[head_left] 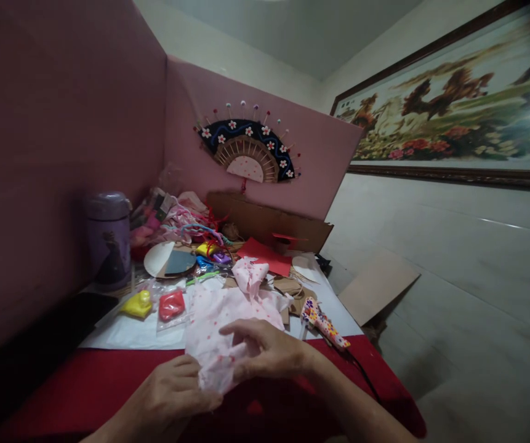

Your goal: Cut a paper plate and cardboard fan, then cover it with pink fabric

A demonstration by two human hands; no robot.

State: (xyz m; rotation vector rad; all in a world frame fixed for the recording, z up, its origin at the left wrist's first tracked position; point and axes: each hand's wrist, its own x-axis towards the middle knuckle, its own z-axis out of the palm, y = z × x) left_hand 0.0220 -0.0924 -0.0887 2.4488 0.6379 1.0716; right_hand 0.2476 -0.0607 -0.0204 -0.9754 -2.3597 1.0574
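Observation:
A pale pink cloth with small red dots (209, 314) lies in front of me, with its near end hanging over the red table edge. My left hand (176, 387) is closed on the cloth's lower left edge, fingers bent and thumb near the hem. Over the right part of the cloth is my right hand (269, 347), its fingers curved and apart from the thumb. The thumb touches or nearly touches the cloth's near edge. A bunched piece of similar dotted cloth (250, 275) lies just beyond.
Right of the cloth rests a flower-patterned glue gun (322, 323) with a cord. Yellow clay (138, 304) and red clay (171, 304) in clear bags lie left. Behind are red paper (267, 255), a purple bottle (108, 240) and a decorated fan (248, 144) on a pink panel.

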